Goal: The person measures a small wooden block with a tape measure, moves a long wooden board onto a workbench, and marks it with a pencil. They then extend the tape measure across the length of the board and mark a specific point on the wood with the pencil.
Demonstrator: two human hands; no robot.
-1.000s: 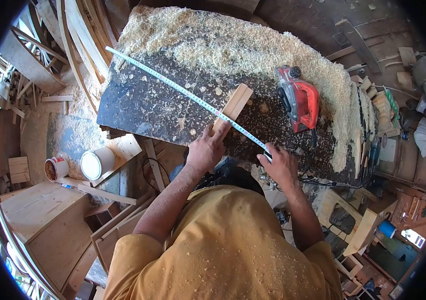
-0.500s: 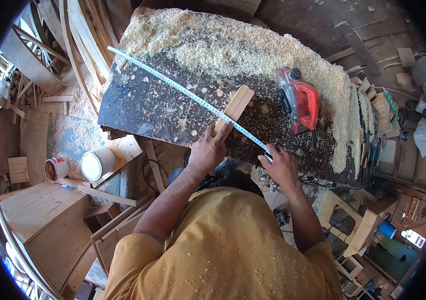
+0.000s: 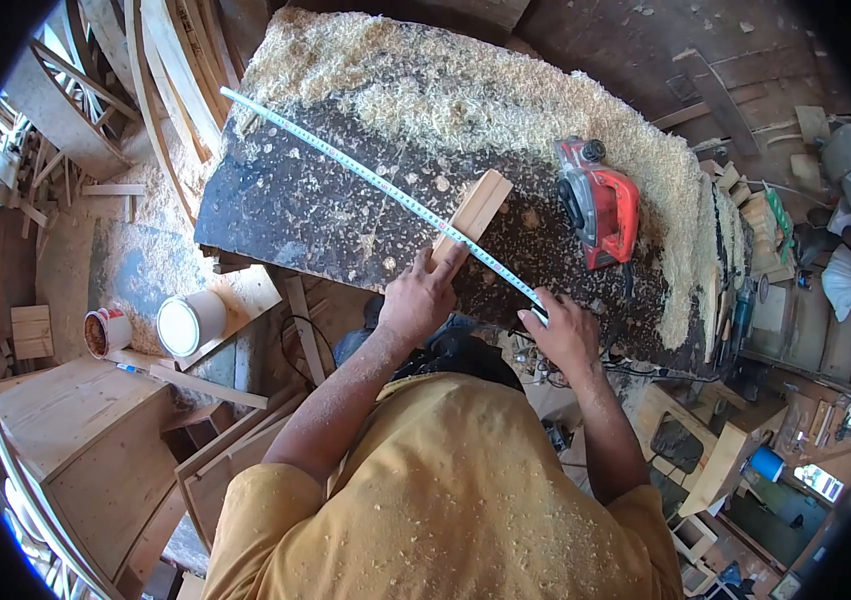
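Note:
A short wooden block (image 3: 483,204) lies at a slant on the dark, shavings-strewn bench (image 3: 276,205). Across it runs a long white measuring tape (image 3: 346,162), stretched from the bench's upper left down to the right. My left hand (image 3: 421,298) is at the block's near end, its fingers closed on the wood just below the tape. The tape's near end is in my right hand (image 3: 564,331), with the fingers curled round it at the bench's front edge. What lies under that palm is hidden.
A red power planer (image 3: 601,205) rests on the bench right of the block. Wood shavings (image 3: 446,105) are heaped along the far side. A white bucket (image 3: 191,323) stands at the lower left, near a wooden cabinet (image 3: 96,420). Curved boards lean at the upper left.
The view has shifted slightly. Both hands, the tape and the block keep nearly the same places relative to each other.

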